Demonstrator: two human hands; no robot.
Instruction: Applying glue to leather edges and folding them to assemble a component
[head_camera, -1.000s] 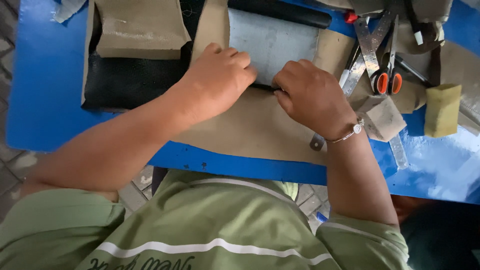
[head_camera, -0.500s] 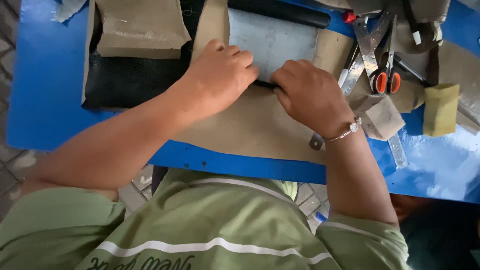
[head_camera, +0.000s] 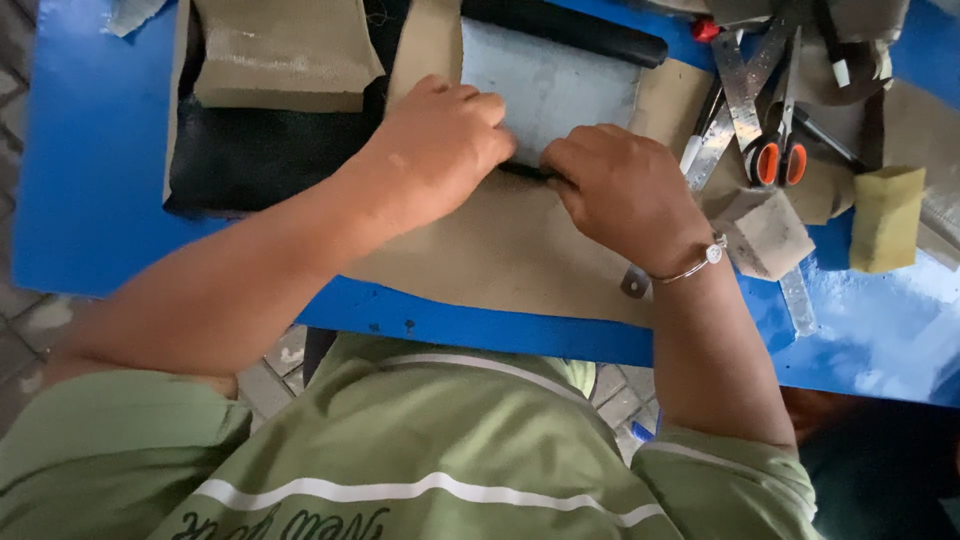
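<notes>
Both my hands are down on the tan sheet (head_camera: 500, 250) spread over the blue table (head_camera: 90, 150). My left hand (head_camera: 440, 140) is curled tight, knuckles pressing at the lower edge of the grey metal plate (head_camera: 550, 85). My right hand (head_camera: 620, 190) has crept a touch closer over the last second, fingers closed on a thin dark strip (head_camera: 527, 172) between the 2 fists. So the work along that edge is still in hand. Orange-handled scissors (head_camera: 775, 150) lie well apart.
</notes>
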